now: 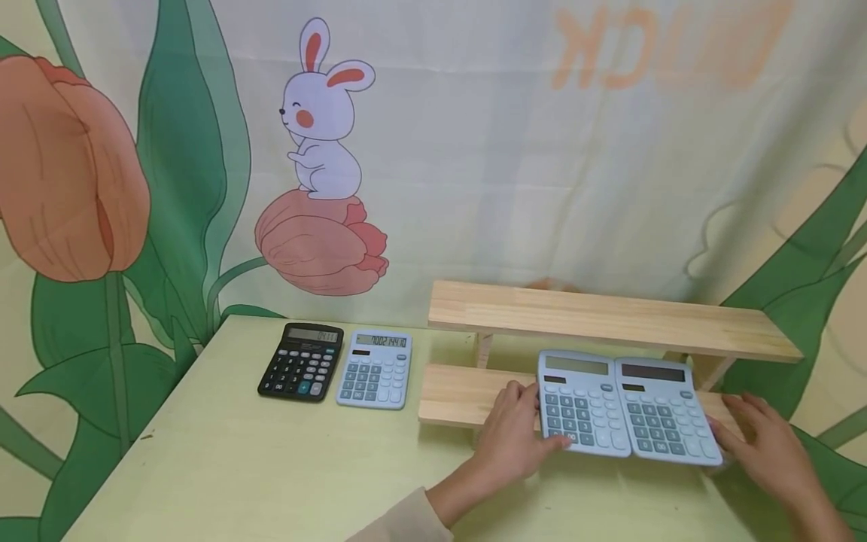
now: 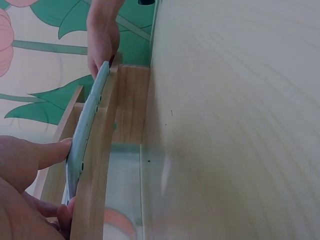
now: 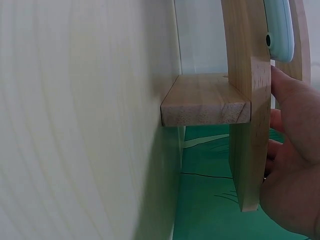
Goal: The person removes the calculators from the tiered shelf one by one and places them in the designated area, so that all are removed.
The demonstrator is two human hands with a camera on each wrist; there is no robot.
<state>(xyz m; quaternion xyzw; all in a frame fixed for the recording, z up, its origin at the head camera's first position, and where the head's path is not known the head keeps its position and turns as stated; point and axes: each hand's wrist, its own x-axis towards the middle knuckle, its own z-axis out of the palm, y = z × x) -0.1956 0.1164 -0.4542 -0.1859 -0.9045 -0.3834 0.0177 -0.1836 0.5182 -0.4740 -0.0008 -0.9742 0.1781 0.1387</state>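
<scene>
Two light-blue calculators lie side by side over the lower shelf of a wooden stand (image 1: pixel 460 395), their near edges jutting past its front. My left hand (image 1: pixel 511 436) pinches the left calculator (image 1: pixel 582 406) at its left end, the thumb on its keypad side near the bottom corner. In the left wrist view, fingertips tuck beneath that calculator's edge. At the other end my right hand (image 1: pixel 772 444) rests by the shelf, its thumb at the side of the right calculator (image 1: pixel 667 421). In the right wrist view its fingers (image 3: pixel 276 119) lie partly hidden behind the shelf board.
A black calculator (image 1: pixel 302 361) and another light-blue calculator (image 1: pixel 374 369) lie on the pale table (image 1: pixel 271 467) left of the stand. The upper shelf (image 1: pixel 603 316) runs above and behind the lower one. A printed curtain (image 1: pixel 467 150) hangs behind.
</scene>
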